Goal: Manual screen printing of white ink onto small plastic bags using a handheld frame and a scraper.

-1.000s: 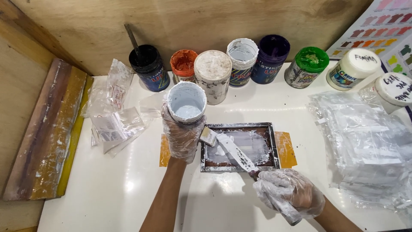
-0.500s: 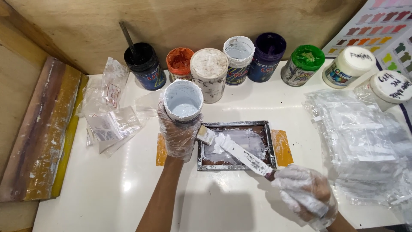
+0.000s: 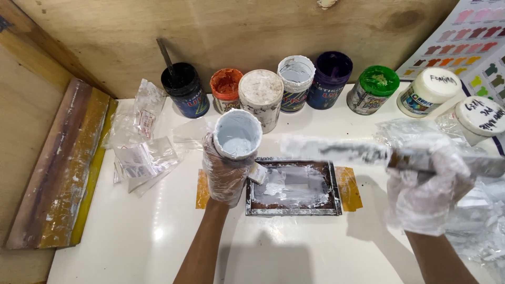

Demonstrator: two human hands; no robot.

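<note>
My left hand (image 3: 225, 173), in a thin plastic glove, grips an open jar of pale grey-white paint (image 3: 237, 134) and holds it upright just left of a small framed screen (image 3: 293, 188) smeared with white paint. My right hand (image 3: 428, 189), also gloved, holds a flat paint-coated spatula (image 3: 336, 150) raised above the screen, its blade pointing left toward the jar; the blade is blurred by motion. The screen rests on the white table (image 3: 158, 236) with yellow tape at both sides.
A row of paint jars stands along the back: black with a stick (image 3: 183, 89), orange (image 3: 225, 89), white-lidded (image 3: 261, 100), white open (image 3: 295, 84), purple (image 3: 329, 79), green (image 3: 371, 88), two white-lidded (image 3: 428, 92). Plastic bags (image 3: 142, 158) lie left, crumpled plastic (image 3: 484, 210) right, a squeegee (image 3: 63, 168) far left.
My right hand lifted the spatula off the screen and swung it up to the right, level above the screen. My left hand kept the jar in place.
</note>
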